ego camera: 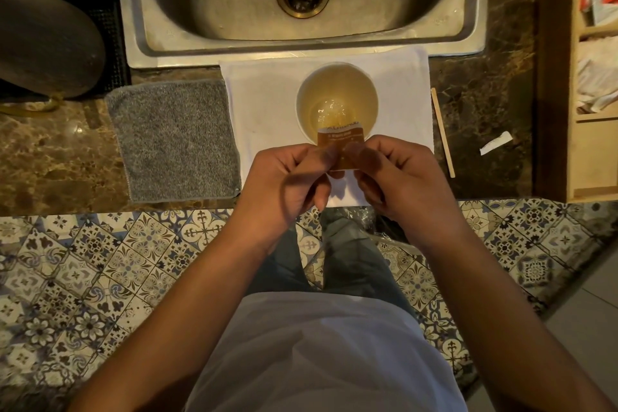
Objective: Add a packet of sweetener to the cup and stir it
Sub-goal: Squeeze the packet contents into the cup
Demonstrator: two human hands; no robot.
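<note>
A white paper cup [337,77] with pale amber liquid stands on a white cloth [264,104] in front of the sink. Just above the cup's near rim I hold a small brown sweetener packet [341,140] by its lower corners. My left hand [291,174] pinches its left side and my right hand [398,174] pinches its right side. The packet's top edge reaches over the cup. A wooden stir stick [443,134] lies on the counter to the right of the cloth.
A steel sink [214,43] with a brass drain fills the back. A grey cloth [174,140] lies left of the white one. A small white paper scrap [496,143] lies right of the stick. A wooden organiser [575,157] holding packets stands at the far right.
</note>
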